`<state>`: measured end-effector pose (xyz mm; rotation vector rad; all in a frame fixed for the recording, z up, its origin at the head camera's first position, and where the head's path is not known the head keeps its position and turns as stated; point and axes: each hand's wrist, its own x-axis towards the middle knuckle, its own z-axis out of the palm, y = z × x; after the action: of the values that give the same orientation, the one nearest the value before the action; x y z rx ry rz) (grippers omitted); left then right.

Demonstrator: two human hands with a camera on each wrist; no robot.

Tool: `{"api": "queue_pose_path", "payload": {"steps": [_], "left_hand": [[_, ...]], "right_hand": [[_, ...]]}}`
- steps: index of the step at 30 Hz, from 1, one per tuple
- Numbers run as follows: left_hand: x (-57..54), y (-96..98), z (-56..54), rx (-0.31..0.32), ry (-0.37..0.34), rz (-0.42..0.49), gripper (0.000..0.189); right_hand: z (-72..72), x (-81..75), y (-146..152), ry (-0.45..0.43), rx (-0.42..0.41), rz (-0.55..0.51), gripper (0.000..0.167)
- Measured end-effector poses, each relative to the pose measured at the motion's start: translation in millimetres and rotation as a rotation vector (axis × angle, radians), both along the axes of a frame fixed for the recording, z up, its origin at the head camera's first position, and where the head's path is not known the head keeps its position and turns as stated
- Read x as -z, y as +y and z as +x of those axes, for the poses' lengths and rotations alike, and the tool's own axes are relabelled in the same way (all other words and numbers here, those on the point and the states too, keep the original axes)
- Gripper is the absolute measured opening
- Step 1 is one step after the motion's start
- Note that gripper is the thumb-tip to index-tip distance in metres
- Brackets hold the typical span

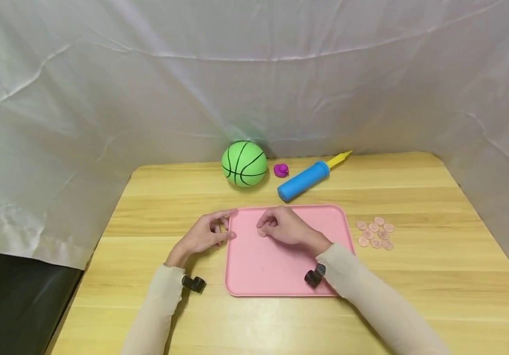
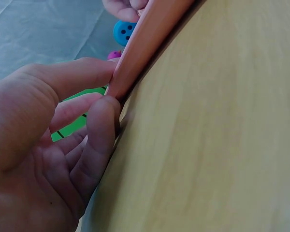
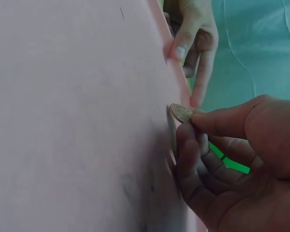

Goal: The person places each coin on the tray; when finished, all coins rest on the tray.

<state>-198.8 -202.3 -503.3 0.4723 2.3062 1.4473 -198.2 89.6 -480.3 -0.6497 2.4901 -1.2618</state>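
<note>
A copper-coloured coin is pinched between the thumb and fingers of my right hand. In the head view this hand is over the left half of a pink tray, and the coin is at or just above its surface; I cannot tell whether they touch. My left hand is at the tray's left rim. The left wrist view shows its thumb and a finger on the rim, gripping it from either side. Several more coins lie in a group on the table to the right of the tray.
Behind the tray are a green ball with black lines, a small purple duck and a blue hand pump with a yellow nozzle. A pale cloth hangs behind the wooden table.
</note>
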Motion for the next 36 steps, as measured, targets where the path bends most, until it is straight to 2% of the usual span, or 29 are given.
{"api": "queue_pose_path", "payload": {"steps": [8,13,22,36], "left_hand": [[-0.1,-2.1,1.2,-0.008,-0.008,-0.007,0.070],[0.2,0.6,1.7,-0.009,-0.013,-0.008,0.070],[0.0,0.8,1.8,0.004,-0.012,-0.005,0.070],[-0.4,-3.6,1.5,0.003,0.001,-0.014,0.070]], "right_hand": [[-2.7,1.8,-13,-0.012,0.007,0.037,0.016],[-3.4,-0.3,-9,-0.010,0.021,0.027,0.022],[-3.5,-8.4,18,0.030,0.099,-0.020,0.025],[3.5,-21.3,67,-0.019,0.227,-0.071,0.033]]}}
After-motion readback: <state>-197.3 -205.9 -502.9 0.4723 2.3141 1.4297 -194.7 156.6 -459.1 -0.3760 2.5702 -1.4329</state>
